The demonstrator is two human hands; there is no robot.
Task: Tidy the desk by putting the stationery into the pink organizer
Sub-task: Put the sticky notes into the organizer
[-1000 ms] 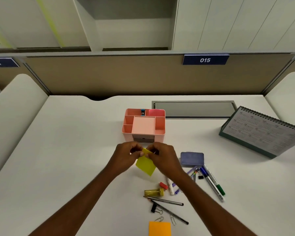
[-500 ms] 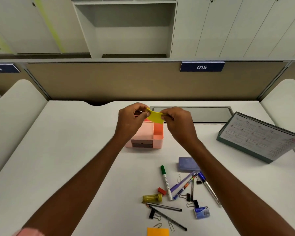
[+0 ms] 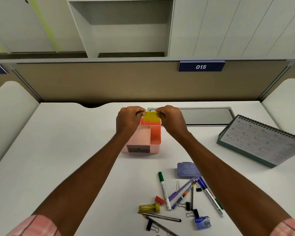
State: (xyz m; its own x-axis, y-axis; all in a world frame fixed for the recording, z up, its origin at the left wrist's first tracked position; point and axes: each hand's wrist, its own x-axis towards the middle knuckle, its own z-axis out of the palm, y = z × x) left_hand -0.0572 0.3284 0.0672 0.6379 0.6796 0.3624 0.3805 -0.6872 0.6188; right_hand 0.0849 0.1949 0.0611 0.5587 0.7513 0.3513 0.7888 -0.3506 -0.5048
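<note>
The pink organizer [image 3: 155,138] stands mid-desk, with open compartments on top and a grey drawer in front. Both hands hover over its far side. My left hand [image 3: 129,120] and my right hand [image 3: 171,120] each pinch a top corner of a yellow sticky-note pad [image 3: 151,117]. The pad hangs upright, and its lower edge dips into the organizer's back right compartment. Loose stationery lies nearer me: a green marker [image 3: 164,190], a purple pen [image 3: 180,189], a blue marker [image 3: 209,195], a red eraser [image 3: 159,200], a yellow sharpener [image 3: 149,207], black pens [image 3: 162,217], binder clips [image 3: 187,205].
A purple case [image 3: 187,169] and a small blue box [image 3: 202,222] lie among the pens. A desk calendar [image 3: 262,142] stands at the right. A grey cable hatch [image 3: 206,116] sits behind the organizer, before the partition.
Both hands carried the yellow pad from the near desk up to the organizer. Since half a second ago the pad turned upright and sank toward the back right compartment.
</note>
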